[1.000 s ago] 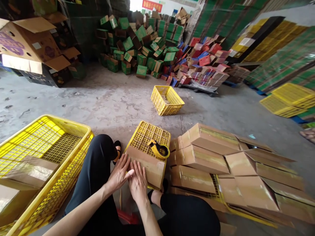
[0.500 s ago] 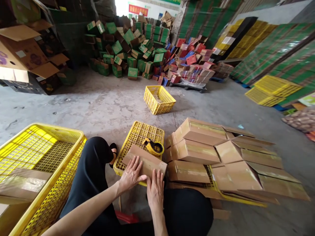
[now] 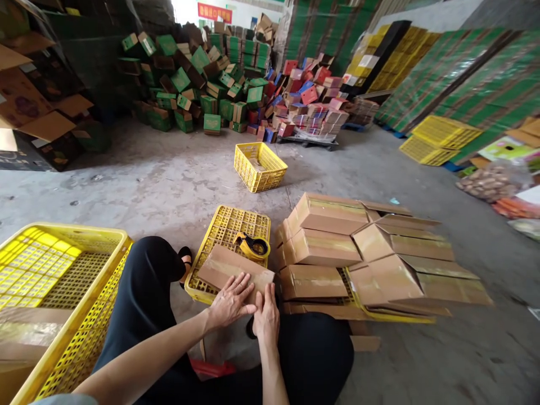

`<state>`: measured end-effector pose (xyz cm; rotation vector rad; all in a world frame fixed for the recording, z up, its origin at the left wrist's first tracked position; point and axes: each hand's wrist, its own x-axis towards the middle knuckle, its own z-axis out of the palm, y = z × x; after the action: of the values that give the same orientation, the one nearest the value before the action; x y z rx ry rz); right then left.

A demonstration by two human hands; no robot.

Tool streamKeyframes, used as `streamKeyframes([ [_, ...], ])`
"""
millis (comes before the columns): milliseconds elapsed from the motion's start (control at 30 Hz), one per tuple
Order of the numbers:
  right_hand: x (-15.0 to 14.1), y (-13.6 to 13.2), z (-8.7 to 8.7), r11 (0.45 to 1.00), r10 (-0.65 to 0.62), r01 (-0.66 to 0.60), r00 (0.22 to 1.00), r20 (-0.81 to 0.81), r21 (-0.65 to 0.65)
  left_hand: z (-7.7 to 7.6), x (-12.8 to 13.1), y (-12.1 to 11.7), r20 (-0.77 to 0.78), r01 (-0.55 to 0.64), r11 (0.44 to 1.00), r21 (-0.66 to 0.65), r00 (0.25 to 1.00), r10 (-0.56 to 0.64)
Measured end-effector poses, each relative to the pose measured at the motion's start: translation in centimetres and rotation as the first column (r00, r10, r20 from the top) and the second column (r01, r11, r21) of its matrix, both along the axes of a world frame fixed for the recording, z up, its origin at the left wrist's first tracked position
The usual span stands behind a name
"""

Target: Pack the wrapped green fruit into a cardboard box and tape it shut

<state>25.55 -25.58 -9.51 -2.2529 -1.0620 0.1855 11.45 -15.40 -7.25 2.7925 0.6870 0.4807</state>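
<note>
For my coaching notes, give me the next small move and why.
Perhaps turn the cardboard square with the yellow crate beneath: it lies askew, with the left hand on top and the right hand at its near right corner.

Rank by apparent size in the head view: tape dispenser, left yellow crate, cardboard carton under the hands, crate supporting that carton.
1. Left yellow crate, cut by the frame
2. Supporting crate, partly covered
3. Cardboard carton
4. Tape dispenser

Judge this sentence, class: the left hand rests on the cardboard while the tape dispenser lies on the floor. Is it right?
Not quite: the tape dispenser lies on the yellow crate under the cardboard instead, as the head view shows. The left hand does rest on the cardboard.
</note>
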Motion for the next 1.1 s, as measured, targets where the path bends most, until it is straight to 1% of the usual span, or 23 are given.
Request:
streamKeyframes([
  [200,2.3,3.2,2.6,0.984,0.025,-0.019,0.999,0.029,-0.177,0.1,0.1,0.4,-0.054,0.051,0.999,0.017,0.997,-0.050],
  [267,3.0,3.7,3.0,0.973,0.059,-0.045,0.997,0.056,-0.225,0.1,0.1,0.3,-0.056,0.051,0.998,0.030,0.997,-0.049],
  [333,3.2,3.5,2.9,0.966,0.111,-0.086,0.989,0.095,-0.242,0.1,0.0,0.2,-0.043,0.043,0.998,0.041,0.998,-0.041],
  [400,2.8,2.5,2.4,0.962,0.178,-0.143,0.975,0.134,-0.234,0.1,-0.2,0.0,-0.031,0.035,0.998,0.045,0.999,-0.034],
  [533,0.8,-0.6,0.5,0.936,0.319,-0.278,0.930,0.183,-0.217,0.3,-0.3,-0.3,-0.026,0.016,1.000,0.022,1.000,-0.015],
  [600,-0.3,-2.0,-0.3,0.935,0.338,-0.303,0.919,0.204,-0.184,0.5,0.0,-0.4,-0.027,-0.007,1.000,-0.003,1.000,0.007],
  [700,-1.5,-3.3,-0.8,0.949,0.312,-0.292,0.920,0.238,-0.117,0.9,1.4,-0.5,-0.053,-0.023,0.999,-0.042,0.998,0.020],
  [767,-1.8,-3.6,-0.6,0.958,0.285,-0.270,0.925,0.252,-0.094,1.2,3.0,-0.2,-0.078,0.017,0.997,-0.076,0.997,-0.023],
  [833,-1.9,-3.7,-0.1,0.962,0.272,-0.258,0.929,0.251,-0.085,1.5,4.9,0.4,-0.086,0.098,0.990,-0.105,0.990,-0.108],
  [900,-1.9,-3.6,0.7,0.960,0.278,-0.266,0.931,0.236,-0.081,1.7,6.7,1.2,-0.078,0.177,0.977,-0.116,0.979,-0.187],
  [967,-1.9,-3.5,1.3,0.955,0.295,-0.286,0.932,0.210,-0.071,1.7,7.9,2.2,-0.067,0.214,0.970,-0.119,0.972,-0.223],
  [1033,-2.0,-3.4,1.6,0.956,0.294,-0.290,0.939,0.180,-0.046,1.5,8.1,2.9,-0.047,0.232,0.967,-0.109,0.970,-0.238],
  [1100,-2.0,-3.5,1.4,0.966,0.258,-0.259,0.954,0.151,-0.015,1.2,7.2,3.4,-0.021,0.255,0.963,-0.086,0.966,-0.258],
])
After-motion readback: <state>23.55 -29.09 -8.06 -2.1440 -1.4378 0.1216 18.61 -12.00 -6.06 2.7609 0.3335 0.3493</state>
